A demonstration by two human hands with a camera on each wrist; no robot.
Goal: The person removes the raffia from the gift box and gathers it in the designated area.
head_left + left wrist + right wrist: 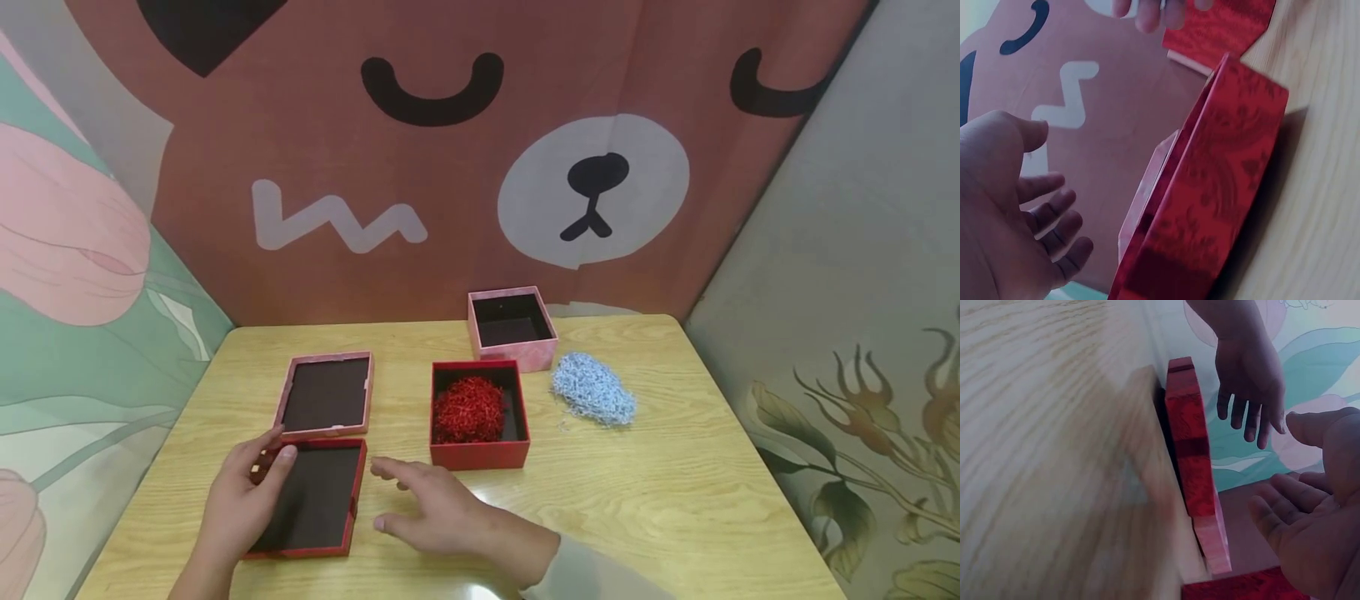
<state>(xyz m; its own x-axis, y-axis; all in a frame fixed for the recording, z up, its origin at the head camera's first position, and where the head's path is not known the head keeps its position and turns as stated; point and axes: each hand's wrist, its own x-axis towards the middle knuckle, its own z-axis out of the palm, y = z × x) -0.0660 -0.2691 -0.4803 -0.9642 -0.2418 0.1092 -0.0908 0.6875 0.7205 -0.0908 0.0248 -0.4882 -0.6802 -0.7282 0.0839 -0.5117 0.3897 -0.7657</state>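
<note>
A shallow red box lid (315,504) with a black inside lies hollow side up at the front left of the table. My left hand (243,492) hovers over its left side, fingers loosely bent and holding nothing; the left wrist view has it apart from the lid. To the right of the lid is my right hand (442,508), fingers extended toward it, with nothing in its grasp. A pink lid (322,393) lies just behind the red one. Red shredded paper (471,408) fills part of a red box (480,456) at the middle.
Behind the red box stands a pink box (525,357), its dark inside showing. A heap of pale blue shredded paper (592,388) lies to the right of the boxes on the wooden table (637,500). A bear-patterned cloth (465,183) hangs along the back edge.
</note>
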